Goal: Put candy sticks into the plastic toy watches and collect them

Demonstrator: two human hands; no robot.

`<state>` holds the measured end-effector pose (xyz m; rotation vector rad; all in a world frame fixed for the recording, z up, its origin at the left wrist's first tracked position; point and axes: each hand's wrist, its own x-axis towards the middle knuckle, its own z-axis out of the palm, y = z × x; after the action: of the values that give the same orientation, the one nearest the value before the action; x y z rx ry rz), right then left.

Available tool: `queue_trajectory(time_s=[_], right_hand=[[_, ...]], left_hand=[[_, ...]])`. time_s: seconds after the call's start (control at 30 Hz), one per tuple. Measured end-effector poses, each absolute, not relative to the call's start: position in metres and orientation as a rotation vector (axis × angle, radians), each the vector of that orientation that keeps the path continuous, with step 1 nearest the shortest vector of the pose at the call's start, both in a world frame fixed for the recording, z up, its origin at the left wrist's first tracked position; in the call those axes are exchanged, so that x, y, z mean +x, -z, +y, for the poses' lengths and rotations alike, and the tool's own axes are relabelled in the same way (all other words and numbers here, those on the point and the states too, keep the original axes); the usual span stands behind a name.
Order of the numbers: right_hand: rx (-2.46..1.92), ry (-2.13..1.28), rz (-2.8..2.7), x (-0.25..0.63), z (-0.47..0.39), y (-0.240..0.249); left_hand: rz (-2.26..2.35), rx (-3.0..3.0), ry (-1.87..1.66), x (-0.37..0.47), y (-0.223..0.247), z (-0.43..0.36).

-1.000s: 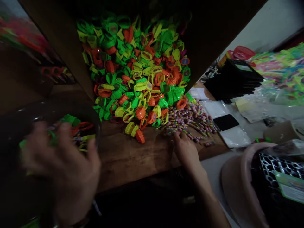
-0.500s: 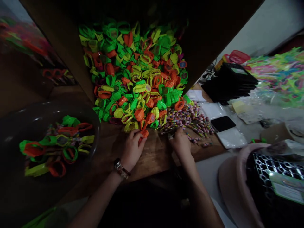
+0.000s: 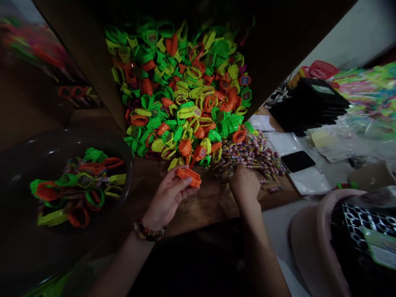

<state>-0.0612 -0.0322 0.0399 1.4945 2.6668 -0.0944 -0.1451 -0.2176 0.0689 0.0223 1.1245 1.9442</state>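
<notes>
My left hand [image 3: 165, 196] is closed on an orange plastic toy watch [image 3: 189, 177], lifted just off the wooden tabletop with the palm turned partly up. My right hand [image 3: 245, 183] is curled at the near edge of a heap of small wrapped sticks [image 3: 252, 152], pink and multicoloured. Its fingertips are hidden, so what it grips cannot be seen. Beneath that hand lies a clear plastic bag [image 3: 228, 202]. Beyond both hands spreads a large pile of green, yellow and orange toy watches [image 3: 185, 111], spilling from a dark box-like opening.
On the left stands a dark basin [image 3: 126, 177] holding several toy watches and small sticks. To the right are a black phone-like slab [image 3: 298, 161] on white packets, stacked black trays [image 3: 321, 101] and a pink tub [image 3: 312, 231] with a black grid tray inside.
My left hand has drawn the orange toy watch back from the pile, rolling the wrist palm-up. My right hand has shifted slightly right and curled over the sticks. The view has moved a little.
</notes>
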Motion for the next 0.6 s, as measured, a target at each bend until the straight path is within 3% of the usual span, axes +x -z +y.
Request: queue_trajectory(time_s=[0.4,0.47,0.6], right_hand=[[1.336,0.409,2.827,-0.053,-0.012,-0.026],[1.321,0.728,2.951,-0.045,-0.015,-0.026],[1.152,2.090,2.985,-0.033,-0.038,-0.033]], left_hand=[[1.323,0.067,-1.980,-0.138,-0.066,-0.214],[1.339,0.054,-1.992,-0.137,-0.064,-0.214],[1.409,0.078,-1.976,-0.135,-0.061,-0.212]])
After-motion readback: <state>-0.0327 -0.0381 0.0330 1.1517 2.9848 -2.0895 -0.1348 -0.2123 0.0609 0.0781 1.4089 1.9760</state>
